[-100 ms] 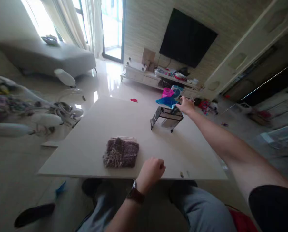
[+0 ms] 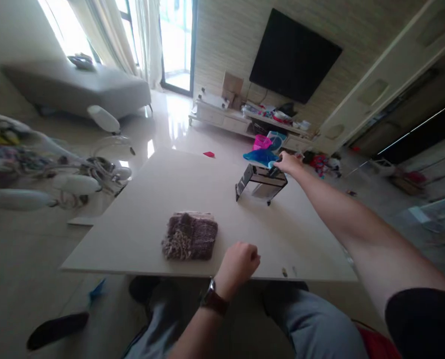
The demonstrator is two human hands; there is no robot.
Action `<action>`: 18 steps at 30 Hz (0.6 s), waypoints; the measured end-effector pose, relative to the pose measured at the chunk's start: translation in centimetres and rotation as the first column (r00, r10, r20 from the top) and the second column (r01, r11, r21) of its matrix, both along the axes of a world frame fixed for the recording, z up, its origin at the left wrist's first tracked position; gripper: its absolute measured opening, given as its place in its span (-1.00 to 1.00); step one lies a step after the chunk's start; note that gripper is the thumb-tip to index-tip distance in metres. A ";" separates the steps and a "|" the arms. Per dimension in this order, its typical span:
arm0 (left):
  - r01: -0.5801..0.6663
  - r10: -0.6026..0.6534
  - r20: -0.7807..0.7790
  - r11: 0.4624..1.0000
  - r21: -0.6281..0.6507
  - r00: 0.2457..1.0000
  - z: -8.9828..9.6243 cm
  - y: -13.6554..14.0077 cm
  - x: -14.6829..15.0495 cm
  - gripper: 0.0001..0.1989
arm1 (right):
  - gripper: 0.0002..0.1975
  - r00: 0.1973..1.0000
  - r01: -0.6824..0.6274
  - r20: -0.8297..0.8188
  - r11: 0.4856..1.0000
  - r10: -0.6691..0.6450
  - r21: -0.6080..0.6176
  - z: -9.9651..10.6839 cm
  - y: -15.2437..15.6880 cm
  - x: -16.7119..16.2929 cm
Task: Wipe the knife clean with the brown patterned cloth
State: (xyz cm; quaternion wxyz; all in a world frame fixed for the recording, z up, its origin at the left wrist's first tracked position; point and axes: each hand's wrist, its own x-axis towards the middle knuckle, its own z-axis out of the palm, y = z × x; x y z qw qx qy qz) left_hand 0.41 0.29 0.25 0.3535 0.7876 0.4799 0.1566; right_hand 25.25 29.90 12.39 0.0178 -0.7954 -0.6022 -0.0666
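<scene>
On the white table, a slotted rack (image 2: 266, 185) with dark end pieces, a shiny top and a see-through front stands upright. My right hand (image 2: 290, 163) reaches to the rack's far right top corner, its fingers closed around a small dark object (image 2: 273, 171) with a light blue edge, which stands up from the top. The fingers partly cover it, so its kind is unclear. My left hand (image 2: 240, 262), with a watch on the wrist, rests as a fist near the table's front edge. A folded brown knitted cloth with fringes (image 2: 192, 237) lies to its left.
Two small items, one of them a dark piece (image 2: 284, 272), lie at the table's front edge. A red piece (image 2: 209, 154) shows at the far edge. Behind the rack are a blue plastic bag (image 2: 260, 157) and a pink basket (image 2: 261, 142). A white lamp-like fixture (image 2: 75, 183) stands left.
My right fingers have come down and closed in on the dark object at the rack's top. The whole view has shifted slightly; my left fist stays in place.
</scene>
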 end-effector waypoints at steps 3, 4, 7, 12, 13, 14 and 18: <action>-0.005 0.005 0.005 1.000 -0.009 1.000 0.1 -0.1 0.2 -0.78 | -0.65 1.000 0.025 -0.014 0.999 -0.026 -0.020 -0.4 0.6 -0.6; 0.000 0.000 0.008 1.000 -0.012 1.000 0.1 -0.2 0.3 -0.78 | -0.70 1.000 0.027 -0.013 1.000 -0.027 -0.011 -0.5 0.6 -0.9; 0.009 -0.009 0.006 1.000 -0.005 1.000 -0.3 -0.5 0.3 -0.79 | -0.77 1.000 0.025 -0.015 1.000 -0.025 0.016 -0.1 0.2 -1.7; 0.007 -0.007 -0.030 1.000 0.007 1.000 -0.7 -0.6 0.1 -0.79 | -0.73 0.993 -0.031 -0.101 0.951 0.065 0.309 3.9 -0.6 -2.9; 0.002 -0.002 -0.036 1.000 0.010 0.999 -0.7 -0.5 -0.1 -0.78 | -0.69 0.992 -0.041 -0.097 0.931 0.081 0.362 5.3 -1.0 -3.1; -0.007 0.008 -0.046 1.000 0.014 0.999 -0.7 -0.3 -0.3 -0.78 | -0.69 0.987 -0.060 -0.105 0.882 0.123 0.467 6.7 -1.5 -3.2; -0.102 0.104 -0.075 0.994 0.032 0.992 -0.5 0.4 -2.2 -0.77 | -0.67 0.980 -0.110 -0.060 0.771 0.188 0.628 12.7 -5.9 -2.5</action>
